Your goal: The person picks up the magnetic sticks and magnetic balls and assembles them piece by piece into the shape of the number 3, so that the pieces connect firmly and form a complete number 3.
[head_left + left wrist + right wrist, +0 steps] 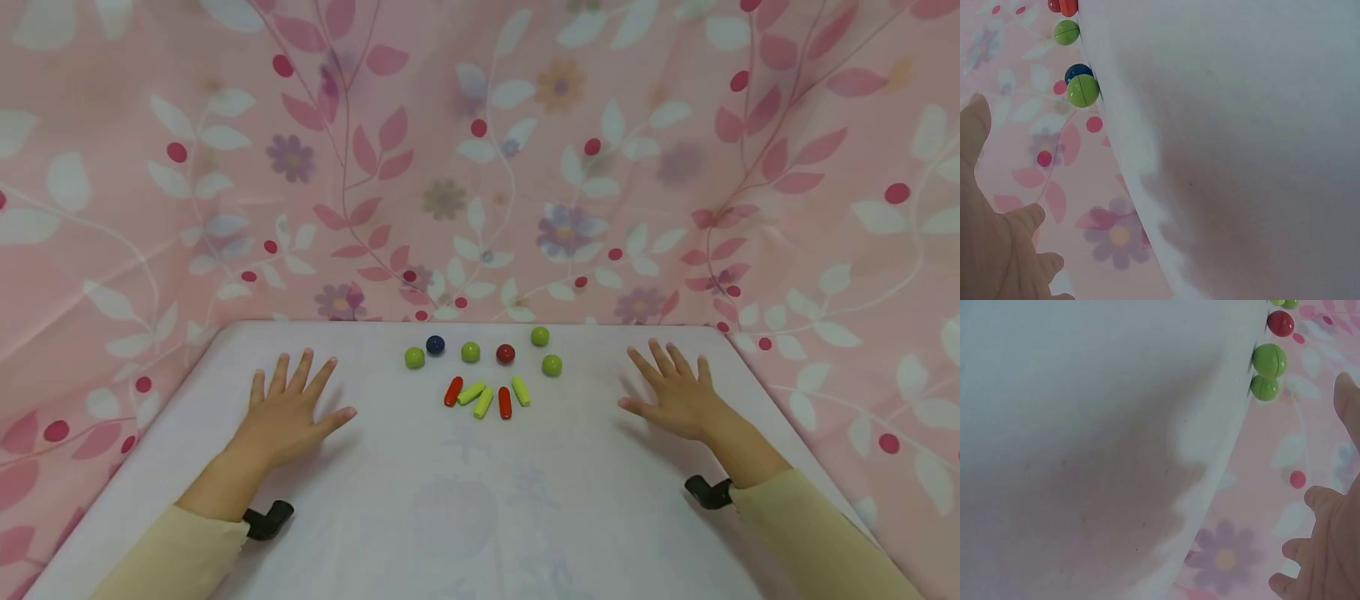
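Observation:
Fingers spread, my left hand [288,421] hovers over the left part of the white table and holds nothing. Over the right part, my right hand [678,396] is likewise spread and bare. Between them, toward the back, lie several green balls [470,352], a dark blue ball [435,345] and a red ball [506,354]. In front of the balls are two red cylinders [453,392] and three yellow-green cylinders [483,402]. Neither hand touches any of these. The left wrist view shows a green ball [1083,91] beyond the hand; the right wrist view shows another green ball [1270,360].
The white table [465,533] has faint grey marks toward its front. A pink cloth [465,167] with leaves and flowers hangs behind it and at both sides. Black wrist devices sit at the left cuff [268,521] and right cuff [708,493].

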A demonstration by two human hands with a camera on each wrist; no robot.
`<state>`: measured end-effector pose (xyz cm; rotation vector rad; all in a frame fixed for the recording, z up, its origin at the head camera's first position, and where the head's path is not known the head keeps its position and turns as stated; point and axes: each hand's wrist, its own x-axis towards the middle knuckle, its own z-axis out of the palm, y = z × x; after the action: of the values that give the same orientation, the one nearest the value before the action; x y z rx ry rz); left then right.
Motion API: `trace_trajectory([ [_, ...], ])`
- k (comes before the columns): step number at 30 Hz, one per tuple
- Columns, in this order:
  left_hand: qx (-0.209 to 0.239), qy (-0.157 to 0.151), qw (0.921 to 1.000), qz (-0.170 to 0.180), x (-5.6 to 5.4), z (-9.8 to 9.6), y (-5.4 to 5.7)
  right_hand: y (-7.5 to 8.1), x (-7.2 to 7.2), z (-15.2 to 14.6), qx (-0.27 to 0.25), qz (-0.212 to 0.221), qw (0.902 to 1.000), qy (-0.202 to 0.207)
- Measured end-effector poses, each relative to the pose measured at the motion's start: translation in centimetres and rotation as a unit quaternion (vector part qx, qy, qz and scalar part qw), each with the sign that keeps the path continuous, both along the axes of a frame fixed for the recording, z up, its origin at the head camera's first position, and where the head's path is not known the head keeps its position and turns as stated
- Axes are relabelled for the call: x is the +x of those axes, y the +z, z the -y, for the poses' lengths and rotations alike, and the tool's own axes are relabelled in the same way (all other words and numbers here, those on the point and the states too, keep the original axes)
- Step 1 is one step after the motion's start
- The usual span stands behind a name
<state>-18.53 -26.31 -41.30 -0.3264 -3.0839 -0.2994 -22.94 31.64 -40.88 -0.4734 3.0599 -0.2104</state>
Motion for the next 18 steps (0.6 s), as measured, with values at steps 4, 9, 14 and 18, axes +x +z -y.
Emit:
trace_trajectory([
  [4, 0.002, -0.003, 1.0000, 0.003, -0.2, -0.6, -0.2, -0.1, -0.1, 0.7, -0.003, 0.002, 1.0000, 0.003],
  [9, -0.002, -0.006, 1.0000, 0.004, -0.6, -1.4, -0.4, -0.2, -0.4, 1.4, -0.005, 0.008, 0.9999, 0.007],
  [14, 0.002, -0.011, 0.9999, 0.002, -0.7, -2.3, -0.2, -0.4, -0.5, 2.0, 0.000, 0.004, 0.9999, 0.012],
  [18, -0.003, -0.012, 0.9999, 0.001, -0.8, -2.9, -0.2, -0.3, -0.6, 2.6, -0.003, 0.005, 0.9998, 0.020],
])
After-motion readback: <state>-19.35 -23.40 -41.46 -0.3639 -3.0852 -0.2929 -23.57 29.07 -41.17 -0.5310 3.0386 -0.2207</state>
